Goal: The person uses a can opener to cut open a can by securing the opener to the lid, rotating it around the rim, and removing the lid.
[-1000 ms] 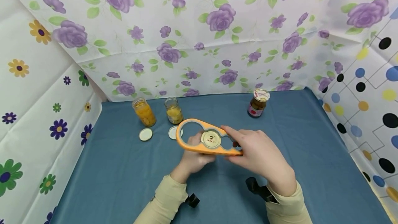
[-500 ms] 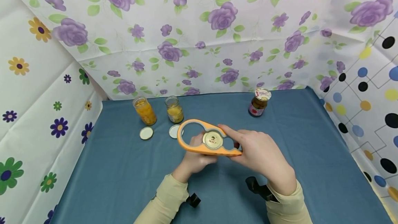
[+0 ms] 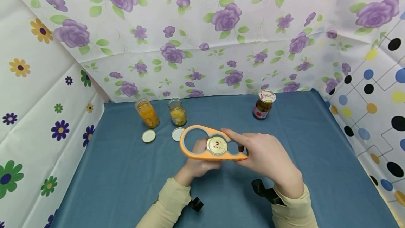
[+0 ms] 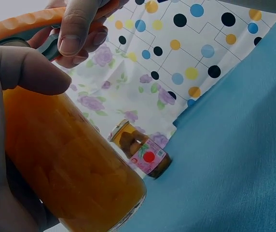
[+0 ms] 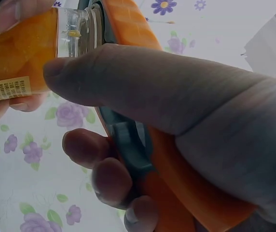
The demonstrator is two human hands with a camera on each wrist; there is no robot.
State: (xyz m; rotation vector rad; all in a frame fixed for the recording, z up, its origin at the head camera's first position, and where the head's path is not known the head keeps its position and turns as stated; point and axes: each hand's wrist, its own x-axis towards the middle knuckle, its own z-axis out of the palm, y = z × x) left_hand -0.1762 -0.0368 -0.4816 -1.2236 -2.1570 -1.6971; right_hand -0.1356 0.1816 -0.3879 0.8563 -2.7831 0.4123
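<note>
My left hand [image 3: 198, 163] grips a glass jar [image 4: 75, 159] of orange fruit pieces, held up off the table. Around the jar's gold lid [image 3: 217, 145] sits an orange jar opener [image 3: 197, 156] with grey lining; the lid shows through its middle opening, while the large ring beside it is vacant. My right hand [image 3: 269, 154] holds the opener's narrow end, fingers curled around both arms. In the right wrist view, the right thumb [image 5: 123, 82] lies along the opener with its tip by the jar's glass [image 5: 36, 53]. The head view hides most of the jar beneath the opener.
At the back left stand two lidless jars, one of orange fruit [image 3: 147, 113] and one of yellow fruit [image 3: 177, 112]. Two loose lids [image 3: 148, 136] lie before them. A lidded dark jar [image 3: 262, 105] stands at the back right. Patterned cloth walls surround the blue table [image 3: 120, 185].
The opener's ring end has dipped slightly toward me, and the opener has turned a little around the lid. Both hands keep their hold, nearly in place.
</note>
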